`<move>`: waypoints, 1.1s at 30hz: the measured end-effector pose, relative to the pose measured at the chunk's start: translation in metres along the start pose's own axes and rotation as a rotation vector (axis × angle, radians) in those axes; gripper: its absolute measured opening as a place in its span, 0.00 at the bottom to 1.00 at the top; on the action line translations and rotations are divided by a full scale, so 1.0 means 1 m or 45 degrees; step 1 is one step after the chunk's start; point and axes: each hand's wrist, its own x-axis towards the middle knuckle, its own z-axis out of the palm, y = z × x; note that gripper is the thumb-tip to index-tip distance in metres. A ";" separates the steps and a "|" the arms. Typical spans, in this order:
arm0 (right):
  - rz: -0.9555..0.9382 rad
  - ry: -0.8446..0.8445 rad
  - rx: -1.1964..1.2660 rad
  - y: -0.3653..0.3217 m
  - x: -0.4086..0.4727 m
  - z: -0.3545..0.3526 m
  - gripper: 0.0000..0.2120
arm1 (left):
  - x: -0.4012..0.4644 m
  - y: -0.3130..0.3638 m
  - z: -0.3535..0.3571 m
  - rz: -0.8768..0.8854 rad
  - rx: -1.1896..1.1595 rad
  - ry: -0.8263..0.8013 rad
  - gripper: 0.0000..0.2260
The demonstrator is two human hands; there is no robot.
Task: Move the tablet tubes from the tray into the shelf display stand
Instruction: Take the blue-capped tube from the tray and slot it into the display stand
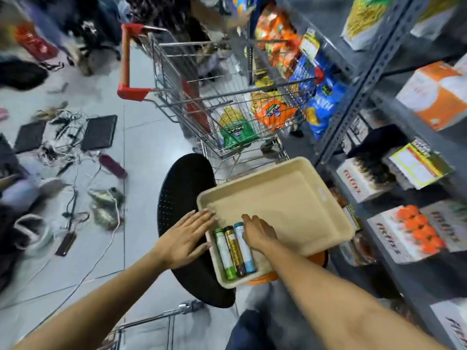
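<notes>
The left hand [188, 237] lies flat and open against the beige tray's [290, 198] near-left rim, while the right hand [257, 233], fingers curled, rests on the blue tablet tube [246, 251] beside the gold tube [235, 251] and green tube [225, 253], its grip unclear.

Left hand [188, 237] flat, fingers spread; right hand [257, 233] palm down, fingers curled, both forearms extended
</notes>
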 end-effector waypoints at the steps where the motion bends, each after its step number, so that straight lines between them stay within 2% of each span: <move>1: 0.012 -0.018 -0.027 -0.002 0.005 0.000 0.20 | 0.000 -0.001 0.002 0.005 0.002 0.012 0.29; 12: 0.001 -0.071 -0.346 -0.032 0.044 0.015 0.19 | 0.003 -0.009 0.014 -0.041 -0.001 0.065 0.27; 18: 0.147 -0.012 -0.200 -0.035 0.053 0.008 0.17 | 0.003 -0.011 0.014 -0.070 -0.044 0.086 0.26; 23: 0.157 -0.042 -0.072 -0.044 0.051 -0.018 0.16 | 0.001 -0.012 0.015 -0.105 -0.045 0.099 0.26; 29: 0.079 0.131 -0.054 -0.049 0.019 -0.060 0.13 | 0.000 -0.009 0.013 -0.080 0.007 0.111 0.27; 33: -0.026 0.299 -0.045 -0.048 -0.028 -0.130 0.13 | 0.004 0.005 -0.004 -0.063 0.025 0.150 0.31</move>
